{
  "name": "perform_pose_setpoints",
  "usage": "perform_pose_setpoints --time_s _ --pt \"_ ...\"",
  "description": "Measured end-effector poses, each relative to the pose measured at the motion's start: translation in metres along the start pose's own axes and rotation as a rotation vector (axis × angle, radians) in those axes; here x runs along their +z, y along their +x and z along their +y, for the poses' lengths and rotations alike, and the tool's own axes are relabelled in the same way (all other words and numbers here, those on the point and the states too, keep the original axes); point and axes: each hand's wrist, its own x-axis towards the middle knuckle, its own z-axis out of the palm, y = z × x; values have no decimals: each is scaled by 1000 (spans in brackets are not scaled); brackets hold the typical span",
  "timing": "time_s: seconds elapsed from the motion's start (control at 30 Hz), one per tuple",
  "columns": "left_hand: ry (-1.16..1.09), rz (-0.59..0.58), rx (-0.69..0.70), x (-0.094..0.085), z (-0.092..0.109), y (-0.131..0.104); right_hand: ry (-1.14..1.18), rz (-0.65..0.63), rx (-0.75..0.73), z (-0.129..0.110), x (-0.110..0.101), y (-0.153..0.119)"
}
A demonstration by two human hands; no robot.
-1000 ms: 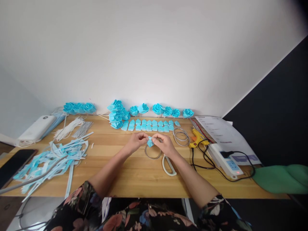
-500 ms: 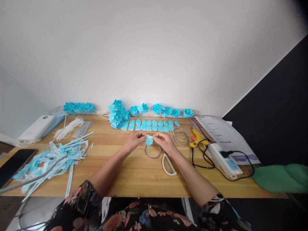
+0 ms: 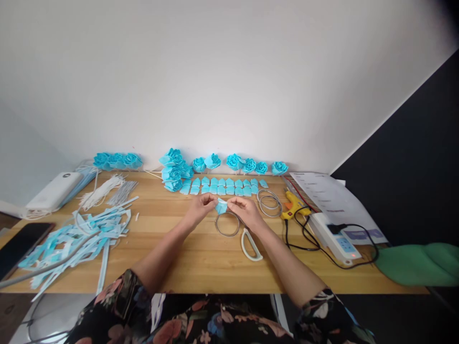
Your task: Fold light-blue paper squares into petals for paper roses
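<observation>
Between my two hands a small light-blue petal piece (image 3: 221,207) is stretched, its whitish edge uppermost. My left hand (image 3: 203,208) pinches its left corner, and my right hand (image 3: 244,210) pinches the right one. Just below the petal lies a metal ring (image 3: 227,234) on the wooden table (image 3: 201,272). A white half-round handle (image 3: 251,245) lies beneath my right wrist. Beyond my hands, several blue cut petals (image 3: 222,186) are laid out in two rows. Further metal rings (image 3: 269,203) lie right of my right hand.
Blue fabric flowers (image 3: 173,171) line the wall. On the right are a yellow glue gun (image 3: 296,205), a power strip (image 3: 337,239), its black cable and a printed sheet (image 3: 322,191). Leftward lie blue-white strips (image 3: 79,243), white cords (image 3: 102,191), a phone (image 3: 23,246) and a white box (image 3: 55,191).
The petal between my fingers looks wider along its lower part and less pointed than before. My hands stay in nearly the same place.
</observation>
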Motion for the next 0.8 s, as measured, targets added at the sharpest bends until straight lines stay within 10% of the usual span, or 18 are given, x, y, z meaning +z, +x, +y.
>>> perform_pose_setpoints --time_s 0.13,0.3,0.8 --pt "277 183 185 6 9 -8 -129 60 -53 -6 2 -1" --pt "550 136 369 11 10 -14 -254 97 -134 -12 5 -2" --pt "674 158 417 12 3 -15 -486 139 -371 -9 8 -4"
